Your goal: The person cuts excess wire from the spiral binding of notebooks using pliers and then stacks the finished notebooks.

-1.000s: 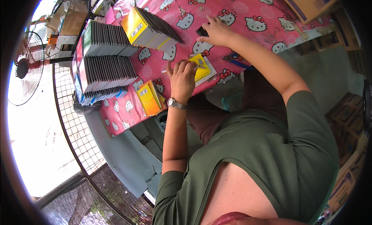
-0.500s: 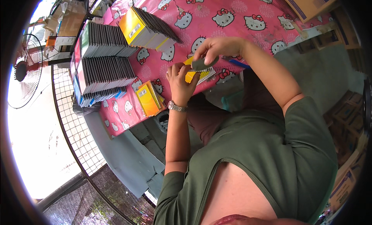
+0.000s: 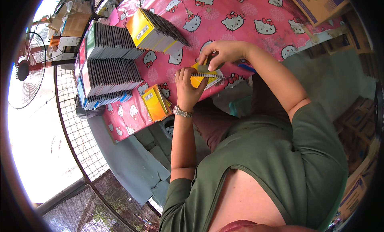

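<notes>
A small yellow notebook (image 3: 195,81) lies near the table's front edge. Along it runs a row of binding loops (image 3: 208,75), with a white punched edge beside them. My left hand (image 3: 187,87) grips the notebook's left end, thumb below the loops and fingers above. From the far side, my right hand (image 3: 225,54) pinches a dark grey-green flat piece (image 3: 203,67) against the notebook just beyond the loops. I cannot tell whether that piece is a cover or a tool. A few yellow-orange spiral notebooks (image 3: 154,103) lie left of my left wrist.
Tall stacks of black-spiral notebooks (image 3: 112,74) stand at the left, with a yellow-covered stack (image 3: 154,32) behind. A cardboard box (image 3: 316,6) sits at the far right of the pink patterned table (image 3: 224,18). A blue object (image 3: 248,67) lies by my right forearm. A fan (image 3: 25,70) stands far left.
My right hand has lowered slightly. The grey-green piece, tilted up over the notebook before, now lies flatter against it, and the binding loops show more fully. My left hand keeps its grip.
</notes>
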Action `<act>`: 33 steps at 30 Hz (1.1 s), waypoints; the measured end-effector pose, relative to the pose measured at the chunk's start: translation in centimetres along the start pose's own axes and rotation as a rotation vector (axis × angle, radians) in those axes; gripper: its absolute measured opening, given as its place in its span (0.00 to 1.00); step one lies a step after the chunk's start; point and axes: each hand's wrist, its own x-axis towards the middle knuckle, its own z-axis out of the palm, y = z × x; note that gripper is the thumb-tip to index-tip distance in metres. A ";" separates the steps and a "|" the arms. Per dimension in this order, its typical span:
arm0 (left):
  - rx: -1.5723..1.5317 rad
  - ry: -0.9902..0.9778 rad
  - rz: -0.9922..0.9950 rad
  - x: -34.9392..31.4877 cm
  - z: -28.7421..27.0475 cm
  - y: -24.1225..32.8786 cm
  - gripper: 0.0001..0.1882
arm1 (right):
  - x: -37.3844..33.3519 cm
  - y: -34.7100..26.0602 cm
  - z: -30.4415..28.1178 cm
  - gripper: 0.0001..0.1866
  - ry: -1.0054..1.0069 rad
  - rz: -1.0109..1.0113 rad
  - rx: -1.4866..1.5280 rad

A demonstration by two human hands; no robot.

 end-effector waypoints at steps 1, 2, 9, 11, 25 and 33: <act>-0.010 0.016 -0.002 0.2 0.0 -0.1 0.22 | 0.1 0.0 -0.2 0.25 -0.063 -0.043 0.090; -0.024 0.023 -0.008 0.2 0.0 -0.1 0.22 | 0.1 -0.4 0.1 0.26 -0.125 -0.081 0.189; -0.097 0.011 -0.068 -0.1 -1.4 -1.4 0.16 | 1.3 -1.0 0.1 0.28 -0.160 -0.052 0.276; -0.128 -0.037 -0.068 -0.1 -1.5 -2.1 0.15 | 1.9 -1.4 -0.3 0.27 -0.094 0.146 -0.073; -0.857 -0.124 -0.353 -0.2 0.0 -4.5 0.13 | 3.1 -0.9 -0.7 0.24 -0.164 -0.048 0.264; -0.827 -0.018 -0.452 -1.2 -0.8 -4.1 0.11 | 1.0 2.2 -3.4 0.27 0.510 0.062 -0.836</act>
